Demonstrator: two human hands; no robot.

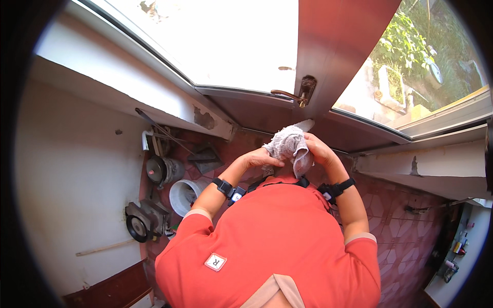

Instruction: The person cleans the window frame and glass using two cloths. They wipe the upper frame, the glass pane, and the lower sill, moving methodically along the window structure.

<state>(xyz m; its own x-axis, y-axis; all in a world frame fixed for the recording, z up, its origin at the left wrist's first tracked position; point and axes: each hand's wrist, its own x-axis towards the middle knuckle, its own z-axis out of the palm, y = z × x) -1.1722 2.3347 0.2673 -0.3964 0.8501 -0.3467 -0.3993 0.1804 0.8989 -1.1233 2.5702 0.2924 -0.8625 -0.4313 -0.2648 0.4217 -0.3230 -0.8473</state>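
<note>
A crumpled greyish-white cloth (288, 144) is bunched between my two hands, close in front of my chest. My left hand (264, 158) holds its left side, with the thumb pointing towards the middle below it. At the cloth's right side is my right hand (317, 148), its fingers curled against the fabric; some fingertips are hidden. One end of the cloth hangs down between the hands. Beyond them stands a brown door with glass panes and a metal door handle (304, 94) on its middle frame.
On the tiled floor (393, 219) to the left are a white plastic bucket (179, 198), a lidded pot (156, 169) and a metal device with a round black part (137, 228). A dustpan (207, 158) lies near the door. Small items stand on a white shelf (464, 265) at right.
</note>
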